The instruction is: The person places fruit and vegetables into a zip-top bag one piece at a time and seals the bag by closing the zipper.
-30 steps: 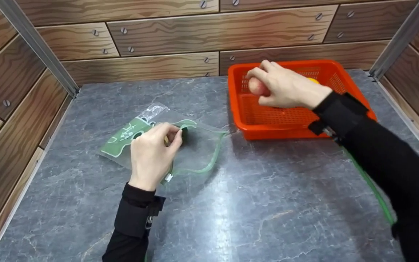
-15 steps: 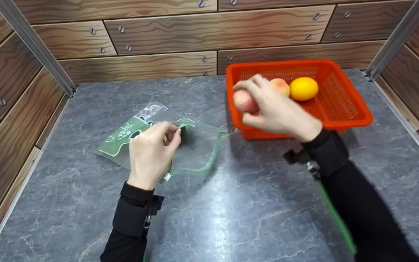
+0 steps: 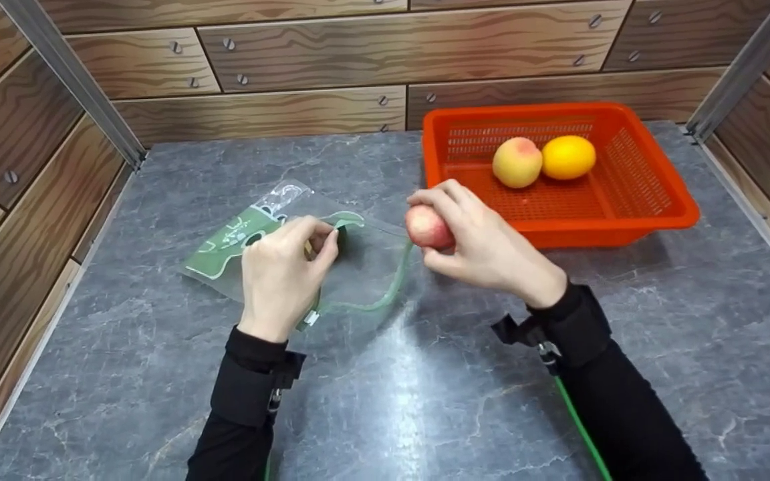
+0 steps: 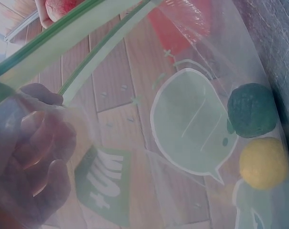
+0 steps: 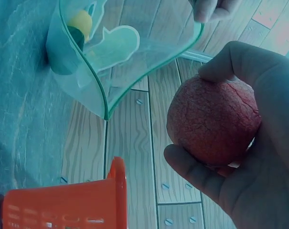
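Observation:
My left hand (image 3: 285,274) pinches the open edge of a clear zip bag (image 3: 368,274) with a green rim and a white slider. The bag's mouth faces right. Through its film, in the left wrist view, a dark green round thing (image 4: 252,110) and a yellow one (image 4: 263,163) show near the bottom. At the bag's mouth, my right hand (image 3: 485,247) grips a pinkish-red round fruit (image 3: 426,227) between thumb and fingers. The right wrist view gives this red fruit (image 5: 211,119) a rough, veined skin. It appears outside the bag there.
An orange-red plastic basket (image 3: 599,230) stands at the back right. Inside it, a peach (image 3: 517,162) lies against a yellow-orange oval fruit (image 3: 569,157). Wood-patterned walls (image 3: 305,57) border the grey marbled table (image 3: 385,407).
My right hand has carried the reddish fruit out of the basket, leftward and nearer, to the bag's mouth. The peach and oval fruit have come into sight. My left hand keeps its place.

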Available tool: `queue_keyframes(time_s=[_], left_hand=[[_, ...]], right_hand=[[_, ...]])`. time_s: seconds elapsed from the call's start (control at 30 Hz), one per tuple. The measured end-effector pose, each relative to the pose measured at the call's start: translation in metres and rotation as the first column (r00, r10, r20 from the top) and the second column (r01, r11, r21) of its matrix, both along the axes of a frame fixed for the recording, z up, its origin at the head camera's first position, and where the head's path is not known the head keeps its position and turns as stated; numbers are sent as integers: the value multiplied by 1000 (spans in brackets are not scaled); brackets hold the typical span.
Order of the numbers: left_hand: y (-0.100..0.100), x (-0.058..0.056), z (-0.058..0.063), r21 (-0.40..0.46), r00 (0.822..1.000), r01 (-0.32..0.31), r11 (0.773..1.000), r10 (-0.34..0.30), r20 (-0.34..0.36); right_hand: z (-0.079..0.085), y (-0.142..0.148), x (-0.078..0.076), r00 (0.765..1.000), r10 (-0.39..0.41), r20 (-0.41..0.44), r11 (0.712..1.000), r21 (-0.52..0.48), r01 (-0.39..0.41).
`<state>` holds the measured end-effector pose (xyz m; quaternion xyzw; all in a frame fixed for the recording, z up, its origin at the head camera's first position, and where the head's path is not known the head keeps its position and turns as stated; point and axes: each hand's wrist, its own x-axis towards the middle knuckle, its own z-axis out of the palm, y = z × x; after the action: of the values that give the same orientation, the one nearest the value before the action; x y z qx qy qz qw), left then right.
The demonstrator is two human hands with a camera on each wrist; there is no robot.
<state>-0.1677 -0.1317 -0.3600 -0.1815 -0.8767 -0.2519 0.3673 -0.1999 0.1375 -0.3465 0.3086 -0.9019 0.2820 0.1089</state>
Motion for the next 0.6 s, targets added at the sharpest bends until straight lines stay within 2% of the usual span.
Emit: queue_keyframes(time_s=[0.33,0.6], left_hand=[[0,1,0,9,1000,-10,1000,10,7],[2,2,1,9,1000,-3,1000,3,4]], right_hand=[[-2,3,11,999,15,35,1000,21,-15],[-7,-5,17,999,47,3,998,49,-47]])
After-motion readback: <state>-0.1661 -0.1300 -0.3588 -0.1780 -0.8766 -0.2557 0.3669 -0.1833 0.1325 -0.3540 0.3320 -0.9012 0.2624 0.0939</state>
